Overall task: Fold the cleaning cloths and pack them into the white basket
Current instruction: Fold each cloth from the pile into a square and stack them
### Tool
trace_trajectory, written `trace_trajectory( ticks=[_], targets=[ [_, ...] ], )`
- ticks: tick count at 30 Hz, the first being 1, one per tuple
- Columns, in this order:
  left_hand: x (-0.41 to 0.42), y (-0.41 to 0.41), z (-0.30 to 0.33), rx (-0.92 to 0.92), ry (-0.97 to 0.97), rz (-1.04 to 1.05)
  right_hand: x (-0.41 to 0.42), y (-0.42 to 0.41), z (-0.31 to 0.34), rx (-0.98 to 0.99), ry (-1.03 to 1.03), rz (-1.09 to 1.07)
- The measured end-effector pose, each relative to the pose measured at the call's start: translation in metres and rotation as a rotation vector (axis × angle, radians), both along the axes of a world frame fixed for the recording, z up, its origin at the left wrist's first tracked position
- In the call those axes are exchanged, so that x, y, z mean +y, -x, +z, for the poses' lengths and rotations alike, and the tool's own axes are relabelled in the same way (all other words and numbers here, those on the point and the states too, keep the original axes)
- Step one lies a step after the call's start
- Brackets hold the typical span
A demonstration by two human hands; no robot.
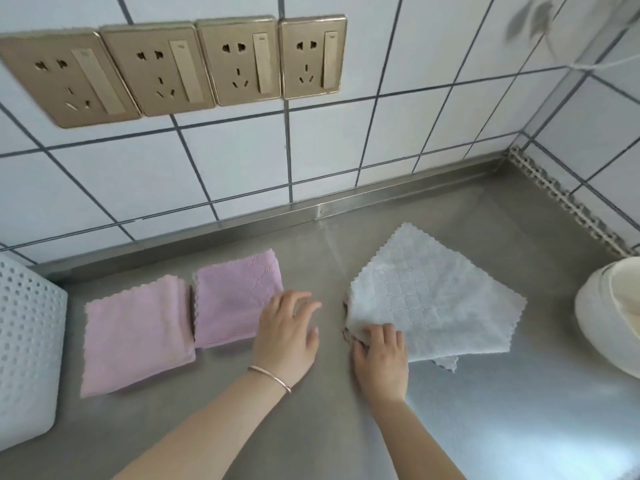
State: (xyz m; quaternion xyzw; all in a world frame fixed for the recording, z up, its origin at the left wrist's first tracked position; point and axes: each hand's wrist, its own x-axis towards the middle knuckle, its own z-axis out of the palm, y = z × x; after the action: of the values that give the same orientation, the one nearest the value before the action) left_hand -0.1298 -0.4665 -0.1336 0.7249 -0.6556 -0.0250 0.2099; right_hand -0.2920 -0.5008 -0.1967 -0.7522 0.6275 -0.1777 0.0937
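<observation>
Head view: steel bench (467,427) against a white tiled wall with four gold sockets (239,60). Two folded pink cloths lie flat side by side, near pink cloth (136,334) on the left, far pink cloth (235,299) just right of it, edges about touching. White basket (27,348), perforated wall, at the left edge of frame, just left of the near pink cloth, nothing visible inside from here. Left hand (285,332), bracelet on wrist, fingers straight and relaxed, grip loose, resting over the right edge of the far pink cloth. Right hand (381,358) with fingers curled, pinching the near left corner of the grey cloth (433,299), which is spread out, unfolded, angled on the bench. Cream bowl-like container (609,317) at right edge, partly cut off.
</observation>
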Motion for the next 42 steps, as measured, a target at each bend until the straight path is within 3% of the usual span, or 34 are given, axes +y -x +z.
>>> trace_trajectory(
  ticks=[4,8,14,20,25,30,32,37,42],
  targets=[
    [-0.012,0.029,-0.012,-0.022,-0.141,-0.176,-0.016,0.007,0.001,0.006,0.026,0.070],
    [-0.031,0.046,-0.018,-0.125,-0.272,-0.225,-0.020,0.013,0.004,-0.073,0.106,0.073],
    [-0.074,0.076,0.002,-0.138,-0.151,-0.132,-0.038,0.036,0.022,-0.099,0.301,0.045],
    [-0.093,0.092,0.040,-0.100,-0.041,-0.127,-0.064,0.071,0.055,-0.036,0.249,-0.106],
    [-0.100,0.077,0.082,-0.060,0.051,-0.065,-0.076,0.102,0.112,-0.158,0.259,-0.191],
    [-0.088,0.036,0.153,-0.080,0.142,-0.082,-0.081,0.116,0.193,-0.177,0.388,0.008],
    [-0.071,0.013,0.179,-0.089,0.199,-0.098,-0.079,0.116,0.223,-0.153,0.331,0.108],
    [-0.005,-0.051,0.222,0.033,0.188,-0.070,-0.064,0.089,0.268,-0.186,-0.074,0.207],
    [0.067,-0.112,0.223,-0.048,0.089,0.128,-0.027,0.013,0.266,-0.243,-0.131,0.311]
  ],
)
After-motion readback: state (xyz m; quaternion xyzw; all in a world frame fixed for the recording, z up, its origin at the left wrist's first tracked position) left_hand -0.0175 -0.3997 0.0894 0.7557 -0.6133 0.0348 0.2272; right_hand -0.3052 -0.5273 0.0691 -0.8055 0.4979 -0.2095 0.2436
